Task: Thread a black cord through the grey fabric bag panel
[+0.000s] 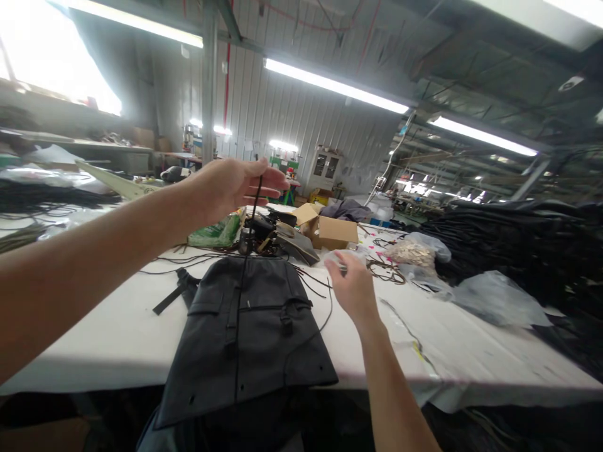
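Observation:
A black bag (271, 339) with straps and buckles lies at the table's front, its lower edge hanging over the side. My left hand (240, 185) is raised above it, thumb and fingers closing on a black cord (241, 282). The cord runs taut from there down the bag's front. Lower and to the right, my right hand (352, 289) is closed, thumb against curled fingers. A thin length of black cord curves up from the bag to just under its fingertips; the grip itself is partly hidden.
Behind the bag sit a cardboard box (335, 232), a green plastic bag (214, 233) and loose cords. At right are a clear plastic bag (502, 300) and a large heap of black material (527, 245). A white-covered table (117, 339) bears these things.

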`<state>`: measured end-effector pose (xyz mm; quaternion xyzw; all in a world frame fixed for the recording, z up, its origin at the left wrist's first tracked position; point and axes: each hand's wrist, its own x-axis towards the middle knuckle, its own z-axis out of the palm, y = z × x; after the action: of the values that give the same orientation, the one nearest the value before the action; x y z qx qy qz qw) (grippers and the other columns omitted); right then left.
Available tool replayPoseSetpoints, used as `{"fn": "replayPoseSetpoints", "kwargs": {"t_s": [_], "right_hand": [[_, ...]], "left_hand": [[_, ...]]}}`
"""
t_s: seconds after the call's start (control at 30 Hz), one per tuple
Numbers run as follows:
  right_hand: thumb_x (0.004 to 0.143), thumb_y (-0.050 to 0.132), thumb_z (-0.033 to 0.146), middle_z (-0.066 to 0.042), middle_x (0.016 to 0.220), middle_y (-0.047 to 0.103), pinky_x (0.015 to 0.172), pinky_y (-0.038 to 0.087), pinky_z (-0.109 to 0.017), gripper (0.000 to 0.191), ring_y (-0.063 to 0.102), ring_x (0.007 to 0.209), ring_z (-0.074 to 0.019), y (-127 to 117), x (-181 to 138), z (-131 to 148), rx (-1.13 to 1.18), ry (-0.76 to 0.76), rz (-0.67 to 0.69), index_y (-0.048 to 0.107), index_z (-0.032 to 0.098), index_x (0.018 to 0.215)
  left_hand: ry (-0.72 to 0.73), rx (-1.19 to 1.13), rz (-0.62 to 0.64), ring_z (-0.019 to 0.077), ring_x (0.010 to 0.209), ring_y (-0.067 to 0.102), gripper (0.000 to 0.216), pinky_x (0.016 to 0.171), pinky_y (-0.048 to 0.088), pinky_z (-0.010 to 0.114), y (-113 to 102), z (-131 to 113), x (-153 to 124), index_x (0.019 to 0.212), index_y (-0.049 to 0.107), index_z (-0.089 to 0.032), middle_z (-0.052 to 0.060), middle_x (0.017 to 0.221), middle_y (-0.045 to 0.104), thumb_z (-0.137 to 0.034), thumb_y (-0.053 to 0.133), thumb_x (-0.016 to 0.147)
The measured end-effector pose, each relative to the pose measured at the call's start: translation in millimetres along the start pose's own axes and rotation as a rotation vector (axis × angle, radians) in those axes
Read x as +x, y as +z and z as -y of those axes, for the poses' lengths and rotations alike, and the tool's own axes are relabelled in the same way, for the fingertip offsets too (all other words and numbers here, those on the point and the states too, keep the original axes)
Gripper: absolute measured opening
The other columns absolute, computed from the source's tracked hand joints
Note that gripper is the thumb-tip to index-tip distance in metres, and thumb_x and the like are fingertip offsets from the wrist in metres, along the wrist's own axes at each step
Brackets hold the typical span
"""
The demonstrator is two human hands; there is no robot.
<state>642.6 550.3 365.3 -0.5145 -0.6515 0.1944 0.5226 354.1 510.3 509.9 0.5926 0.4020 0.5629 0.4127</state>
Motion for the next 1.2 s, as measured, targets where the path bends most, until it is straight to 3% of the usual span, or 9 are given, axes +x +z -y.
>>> {"fn": "replayPoseSetpoints", "kwargs": {"t_s": [0.1, 0.2, 0.33, 0.43, 0.67, 0.8, 0.93, 1.07, 1.2], "right_hand": [[0.092, 0.083, 0.065, -0.012, 0.132, 0.080, 0.115, 0.058, -0.048, 0.058, 0.074, 0.127, -0.0317, 32, -12, 62, 0.438, -0.124, 0.364, 0.077, 0.022, 0.131], [0.087, 0.090, 0.064, -0.005, 0.120, 0.081, 0.109, 0.063, -0.045, 0.049, 0.076, 0.117, -0.0270, 55, -13, 116, 0.770, -0.233, 0.541, 0.080, 0.027, 0.118], [0.088, 0.092, 0.059, -0.001, 0.093, 0.075, 0.075, 0.065, -0.034, 0.038, 0.069, 0.078, -0.0168, 60, -2, 141, 0.853, -0.255, 0.500, 0.081, 0.027, 0.106], [0.093, 0.088, 0.057, 0.002, 0.079, 0.066, 0.050, 0.047, -0.026, 0.035, 0.048, 0.056, -0.0096, 51, 8, 144, 0.781, -0.286, 0.458, 0.081, 0.024, 0.102], [0.102, 0.075, 0.067, 0.004, 0.066, 0.052, 0.042, 0.026, -0.027, 0.042, 0.034, 0.048, -0.0093, 24, 28, 161, 0.607, -0.354, 0.354, 0.079, 0.025, 0.102], [0.101, 0.074, 0.069, 0.004, 0.065, 0.053, 0.041, 0.024, -0.028, 0.045, 0.033, 0.047, -0.0094, 16, 31, 153, 0.541, -0.327, 0.370, 0.077, 0.024, 0.102], [0.098, 0.076, 0.071, 0.004, 0.065, 0.054, 0.041, 0.022, -0.027, 0.049, 0.035, 0.047, -0.0095, 16, 23, 135, 0.512, -0.291, 0.384, 0.078, 0.022, 0.101], [0.096, 0.079, 0.068, 0.003, 0.065, 0.055, 0.041, 0.020, -0.027, 0.047, 0.037, 0.048, -0.0099, 18, 19, 131, 0.518, -0.284, 0.365, 0.079, 0.022, 0.100], [0.096, 0.082, 0.064, 0.002, 0.067, 0.057, 0.041, 0.020, -0.026, 0.043, 0.037, 0.048, -0.0100, 20, 22, 141, 0.517, -0.305, 0.348, 0.080, 0.022, 0.098]], "left_hand": [[0.013, 0.055, 0.091, 0.0303, 0.127, 0.071, 0.044, 0.104, 0.057, 0.042, 16, 9, -7, 0.105, 0.084, -0.019, 0.013, 0.133, 0.078, -0.054, 0.058, 0.107], [0.010, 0.119, 0.115, 0.0329, 0.118, 0.074, 0.044, 0.101, 0.058, 0.045, 31, 1, -18, 0.107, 0.085, -0.018, 0.013, 0.116, 0.080, -0.057, 0.064, 0.104], [0.040, 0.196, 0.111, 0.0313, 0.095, 0.077, 0.041, 0.095, 0.060, 0.050, 32, -25, -29, 0.108, 0.084, -0.014, 0.012, 0.095, 0.078, -0.048, 0.062, 0.106], [0.122, 0.173, 0.112, 0.0307, 0.102, 0.077, 0.037, 0.099, 0.059, 0.048, 25, -37, -30, 0.099, 0.081, -0.014, 0.015, 0.107, 0.081, -0.045, 0.063, 0.106], [0.141, 0.338, 0.090, 0.0351, 0.132, 0.070, 0.059, 0.109, 0.053, 0.047, 0, -25, -59, 0.129, 0.078, -0.012, 0.014, 0.134, 0.078, -0.060, 0.049, 0.111], [-0.004, 0.656, 0.046, 0.0403, 0.139, 0.066, 0.089, 0.118, 0.054, 0.052, -34, 42, -128, 0.158, 0.062, -0.024, 0.016, 0.154, 0.068, -0.067, 0.084, 0.083], [-0.210, 0.846, 0.080, 0.0423, 0.164, 0.039, 0.110, 0.135, 0.037, 0.053, -55, 156, -229, 0.173, 0.041, -0.034, 0.009, 0.180, 0.040, -0.038, 0.088, 0.074], [-0.452, 0.847, -0.144, 0.0477, 0.165, 0.035, 0.125, 0.131, 0.040, 0.061, -41, 258, -309, 0.178, 0.022, -0.025, 0.019, 0.182, 0.030, -0.033, 0.082, 0.069], [-0.443, 0.679, -0.388, 0.0456, 0.154, 0.053, 0.108, 0.124, 0.051, 0.060, -18, 315, -329, 0.177, 0.012, -0.016, 0.026, 0.173, 0.041, -0.046, 0.068, 0.088]]}}
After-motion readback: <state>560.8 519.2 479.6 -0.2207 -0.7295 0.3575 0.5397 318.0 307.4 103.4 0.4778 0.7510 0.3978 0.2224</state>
